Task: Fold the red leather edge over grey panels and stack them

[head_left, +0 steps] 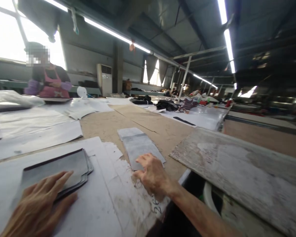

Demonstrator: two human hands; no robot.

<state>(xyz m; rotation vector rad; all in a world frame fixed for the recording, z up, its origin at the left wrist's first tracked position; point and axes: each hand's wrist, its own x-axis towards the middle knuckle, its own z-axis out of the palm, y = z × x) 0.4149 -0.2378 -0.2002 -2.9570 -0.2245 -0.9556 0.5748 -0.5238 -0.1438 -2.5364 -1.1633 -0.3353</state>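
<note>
My left hand (43, 199) lies with its fingers spread on the near edge of a small stack of grey sheets (61, 166), which has a dark strip along its far edge. The stack rests on white paper at the left. My right hand (151, 172) touches the near end of a grey-white panel (138, 141) on the brown board in the middle. Its fingers are curled over that end, and the thumb is near the panel's left corner. A darker band crosses the panel near its far end.
A worn board (236, 164) stands at the right beside a dark gap. White sheets (34, 131) cover the left of the table. Dark cloth bundles (166, 105) lie farther back. A person in a pink apron (55, 82) is across the table.
</note>
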